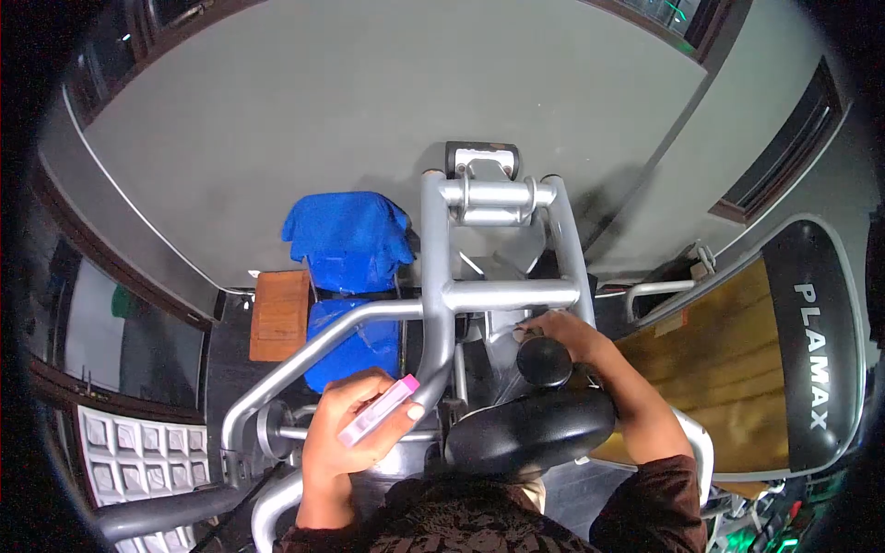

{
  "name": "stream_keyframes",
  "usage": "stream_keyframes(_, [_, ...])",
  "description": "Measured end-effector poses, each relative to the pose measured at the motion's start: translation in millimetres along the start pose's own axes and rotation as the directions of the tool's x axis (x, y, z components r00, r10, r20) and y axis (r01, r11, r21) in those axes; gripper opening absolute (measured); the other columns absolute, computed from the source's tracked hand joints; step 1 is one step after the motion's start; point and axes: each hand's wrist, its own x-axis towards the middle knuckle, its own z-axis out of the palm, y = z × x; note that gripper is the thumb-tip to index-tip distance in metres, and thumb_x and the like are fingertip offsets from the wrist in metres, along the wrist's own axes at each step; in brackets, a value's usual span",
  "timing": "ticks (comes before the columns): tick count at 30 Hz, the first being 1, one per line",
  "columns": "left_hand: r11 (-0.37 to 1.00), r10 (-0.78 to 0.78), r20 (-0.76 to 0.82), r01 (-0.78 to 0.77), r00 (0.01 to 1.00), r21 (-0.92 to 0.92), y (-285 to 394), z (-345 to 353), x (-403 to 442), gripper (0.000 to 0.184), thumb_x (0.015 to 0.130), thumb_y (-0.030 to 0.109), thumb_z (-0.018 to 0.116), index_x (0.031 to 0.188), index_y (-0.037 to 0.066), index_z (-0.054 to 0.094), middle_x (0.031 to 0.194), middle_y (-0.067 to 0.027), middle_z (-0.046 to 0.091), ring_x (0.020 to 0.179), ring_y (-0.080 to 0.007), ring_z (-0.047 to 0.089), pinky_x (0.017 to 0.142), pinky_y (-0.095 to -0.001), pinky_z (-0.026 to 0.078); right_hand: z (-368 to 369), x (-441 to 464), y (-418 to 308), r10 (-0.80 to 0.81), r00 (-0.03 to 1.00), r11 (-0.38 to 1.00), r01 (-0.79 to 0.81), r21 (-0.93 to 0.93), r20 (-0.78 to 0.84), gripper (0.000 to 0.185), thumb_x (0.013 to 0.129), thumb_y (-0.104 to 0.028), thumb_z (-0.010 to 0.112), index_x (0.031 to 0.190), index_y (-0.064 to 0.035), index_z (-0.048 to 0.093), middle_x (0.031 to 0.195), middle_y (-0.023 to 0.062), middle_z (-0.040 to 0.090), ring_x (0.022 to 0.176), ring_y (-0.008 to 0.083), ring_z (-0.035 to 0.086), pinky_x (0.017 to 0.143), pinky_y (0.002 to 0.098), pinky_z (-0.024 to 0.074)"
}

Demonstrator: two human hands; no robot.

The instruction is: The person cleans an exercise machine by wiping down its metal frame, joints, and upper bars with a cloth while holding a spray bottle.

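Grey wall (369,111) behind a silver machine (512,295); left hand (339,442) grips a pink-ended container (376,415), probably light and stiff, best held by its sides; right hand (568,334): fingers' hold unclear.

chair (352,339) left of machine (512,295), contact unclear

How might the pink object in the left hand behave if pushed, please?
The pink object would probably slide rather than roll: its sides look flat. It seems stiff, being straight-edged in the left hand, and likely light, being small.
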Motion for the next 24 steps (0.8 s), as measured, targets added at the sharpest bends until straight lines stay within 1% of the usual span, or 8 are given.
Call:
stream_keyframes(3, [1.0, 0.002, -0.006, -0.002, 1.0, 0.023, 1, 0, -2, 0.017, 0.083, 0.01, 0.082, 0.084, -0.001, 0.068, 0.07, -0.0031, 0.059, 0.061, -0.0087, 0.05, 0.054, -0.0279, 0.038, -12, -6, -1, 0.216, 0.936, 0.966, -0.247, 0.08, 0.278, 0.042, 0.08, -0.021, 0.073, 0.12, -0.0086, 0.072, 0.109, 0.0161, 0.076, 0.098, 0.0348, 0.072, 0.09, 0.042, 0.0563])
stream_keyframes(7, [1.0, -0.001, -0.018, 0.001, 1.0, 0.007, 4, -3, -5, 0.017, 0.082, 0.009, 0.083, 0.084, -0.001, 0.068, 0.069, -0.0035, 0.059, 0.061, -0.0089, 0.051, 0.054, -0.0274, 0.038, -85, 3, -80, 0.586, 0.656, 0.703, -0.704, 0.106, 0.475, 0.041, 0.084, -0.012, 0.069, 0.124, -0.0064, 0.072, 0.11, 0.0169, 0.076, 0.098, 0.0231, 0.071, 0.089, 0.0367, 0.0558])
stream_keyframes(10, [0.999, 0.04, -0.01, -0.04, 0.999, 0.035, 1, -5, -4, 0.017, 0.082, 0.008, 0.082, 0.084, -0.001, 0.069, 0.069, -0.0039, 0.06, 0.06, -0.0091, 0.051, 0.054, -0.0274, 0.038, -70, -24, -51, 0.507, 0.79, 0.718, -0.609, 0.338, 0.346, 0.035, 0.09, -0.01, 0.067, 0.124, -0.0035, 0.072, 0.109, 0.0163, 0.076, 0.098, 0.0203, 0.07, 0.09, 0.0342, 0.0547])
stream_keyframes(14, [0.999, 0.032, -0.021, -0.032, 0.999, 0.01, 1, -8, -4, 0.015, 0.082, 0.007, 0.082, 0.084, -0.001, 0.069, 0.07, -0.0044, 0.06, 0.06, -0.0092, 0.051, 0.054, -0.0275, 0.038, -79, -29, -63, 0.561, 0.808, 0.558, -0.532, 0.637, 0.184, 0.033, 0.095, -0.015, 0.073, 0.123, 0.0021, 0.071, 0.11, 0.0126, 0.076, 0.104, 0.019, 0.068, 0.097, 0.0311, 0.0514])
stream_keyframes(19, [0.999, 0.044, -0.001, -0.044, 0.999, 0.031, -2, -6, 0, 0.015, 0.082, 0.005, 0.082, 0.085, -0.001, 0.069, 0.071, -0.0047, 0.061, 0.06, -0.0091, 0.052, 0.054, -0.0274, 0.038, -54, -15, -55, 0.59, 0.788, 0.609, -0.576, 0.545, 0.173, 0.03, 0.096, -0.018, 0.07, 0.122, -0.0041, 0.073, 0.114, 0.0098, 0.076, 0.108, 0.0206, 0.068, 0.102, 0.034, 0.0486])
stream_keyframes(20, [0.998, 0.052, 0.001, -0.052, 0.999, 0.025, -2, -5, 0, 0.015, 0.082, 0.005, 0.082, 0.085, -0.002, 0.069, 0.071, -0.0048, 0.061, 0.06, -0.009, 0.052, 0.054, -0.0274, 0.038, -33, -21, -22, 0.395, 0.904, 0.844, -0.427, 0.326, 0.162, 0.033, 0.092, -0.02, 0.072, 0.122, -0.0049, 0.073, 0.119, 0.0095, 0.074, 0.11, 0.019, 0.067, 0.102, 0.0337, 0.0489])
stream_keyframes(22, [0.997, 0.071, 0.002, -0.071, 0.997, 0.016, -3, -4, 1, 0.015, 0.081, 0.005, 0.082, 0.086, -0.002, 0.069, 0.071, -0.0048, 0.061, 0.06, -0.0089, 0.052, 0.054, -0.0272, 0.038, -23, -4, -25, 0.355, 0.872, 0.752, -0.481, 0.45, 0.337, 0.04, 0.087, -0.025, 0.076, 0.121, -0.0034, 0.073, 0.12, 0.01, 0.074, 0.109, 0.017, 0.067, 0.101, 0.0335, 0.05])
stream_keyframes(24, [0.993, 0.12, 0.001, -0.12, 0.993, 0.01, -6, -4, 2, 0.015, 0.081, 0.004, 0.082, 0.086, -0.002, 0.069, 0.071, -0.005, 0.061, 0.06, -0.0091, 0.053, 0.054, -0.027, 0.038, -24, 0, -25, 0.305, 0.892, 0.756, -0.439, 0.486, 0.333, 0.045, 0.085, -0.029, 0.078, 0.121, -0.0027, 0.073, 0.118, 0.01, 0.075, 0.107, 0.0168, 0.068, 0.099, 0.0335, 0.051])
